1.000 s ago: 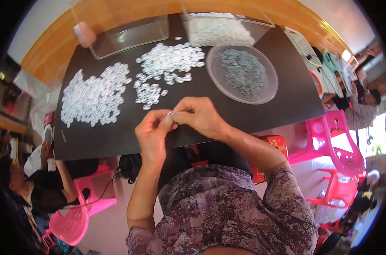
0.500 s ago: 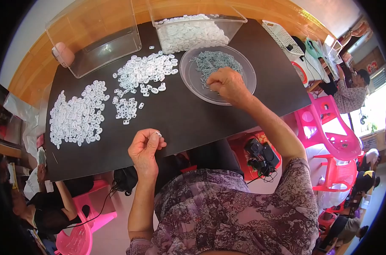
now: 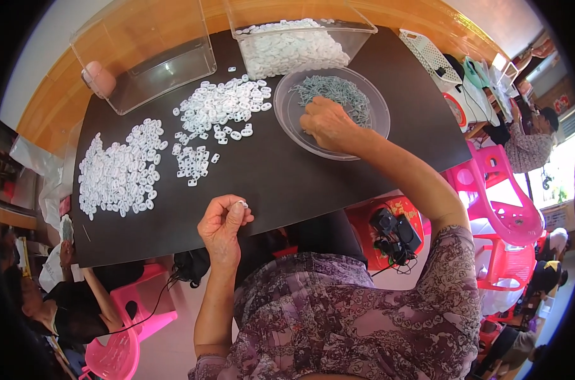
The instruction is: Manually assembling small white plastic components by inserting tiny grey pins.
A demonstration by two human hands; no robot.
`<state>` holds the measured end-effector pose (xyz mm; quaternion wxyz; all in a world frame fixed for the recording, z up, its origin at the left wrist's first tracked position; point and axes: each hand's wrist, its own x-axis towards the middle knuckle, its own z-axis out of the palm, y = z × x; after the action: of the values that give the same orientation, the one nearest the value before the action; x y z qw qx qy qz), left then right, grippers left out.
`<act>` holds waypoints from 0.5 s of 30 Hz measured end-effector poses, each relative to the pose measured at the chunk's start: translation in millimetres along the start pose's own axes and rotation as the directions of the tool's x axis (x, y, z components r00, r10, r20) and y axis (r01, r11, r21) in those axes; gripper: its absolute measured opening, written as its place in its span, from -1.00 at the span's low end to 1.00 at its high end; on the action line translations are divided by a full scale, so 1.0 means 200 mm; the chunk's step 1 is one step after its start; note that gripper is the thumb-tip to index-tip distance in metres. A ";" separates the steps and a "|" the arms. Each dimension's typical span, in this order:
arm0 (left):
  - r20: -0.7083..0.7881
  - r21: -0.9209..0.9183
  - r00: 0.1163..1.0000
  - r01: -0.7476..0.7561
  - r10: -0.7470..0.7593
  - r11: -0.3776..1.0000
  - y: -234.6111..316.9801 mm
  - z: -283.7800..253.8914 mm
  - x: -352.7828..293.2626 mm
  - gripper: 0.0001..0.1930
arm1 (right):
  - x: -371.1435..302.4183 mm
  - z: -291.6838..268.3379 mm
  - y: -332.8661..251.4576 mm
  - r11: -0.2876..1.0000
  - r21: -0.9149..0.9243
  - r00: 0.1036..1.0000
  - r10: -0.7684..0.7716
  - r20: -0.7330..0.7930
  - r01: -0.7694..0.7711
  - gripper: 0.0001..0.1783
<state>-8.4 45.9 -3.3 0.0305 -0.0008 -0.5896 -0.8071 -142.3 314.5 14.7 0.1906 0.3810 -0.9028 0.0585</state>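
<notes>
Parted from the left hand (image 3: 221, 223) since a second earlier, the right hand (image 3: 328, 123) reached, arm outstretched, into a round, clear plastic bowl (image 3: 291, 120) of slim grey screw-like pieces (image 3: 346, 92), seemingly set within easy reach. Its fingers curled downward; whether they gripped anything was hidden. Near the dark flat table (image 3: 284, 177)'s edge, the left thumb and forefinger pinched a small white plastic piece (image 3: 244, 204), apparently steadying it.

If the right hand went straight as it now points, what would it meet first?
Probably the left rim of the clear dish; how high the right hand is cannot be judged, so it may pass above.
</notes>
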 end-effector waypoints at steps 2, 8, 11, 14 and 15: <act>-0.001 -0.009 1.000 0.005 -0.005 1.000 0.00 0.00 0.00 -0.85 | 0.01 -0.01 0.01 0.999 0.026 1.000 -0.019 -0.005 0.019 -0.92; -0.049 -0.041 0.998 0.043 -0.045 0.998 0.02 0.01 0.01 -0.86 | 0.02 -0.04 -0.03 0.991 0.132 0.985 -0.012 -0.171 0.035 -0.90; -0.092 -0.061 0.989 0.111 -0.116 0.992 0.07 0.01 0.03 -0.91 | 0.04 -0.19 -0.17 0.940 0.320 0.967 0.184 -0.177 -0.120 -0.91; -0.016 -0.206 0.987 0.156 -0.162 0.966 0.08 0.03 0.04 -0.88 | 0.08 -0.28 -0.36 0.755 0.573 0.925 0.379 0.017 -0.319 -0.91; -0.039 -0.206 0.986 0.151 -0.163 0.967 0.09 0.03 0.03 -0.88 | 0.10 -0.29 -0.42 0.614 0.689 0.895 0.430 0.119 -0.386 -0.90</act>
<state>-14.1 44.9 16.4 -0.0174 0.0652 -0.5016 -0.8625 -77.5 256.5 71.4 0.0407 0.2070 -0.8696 0.4464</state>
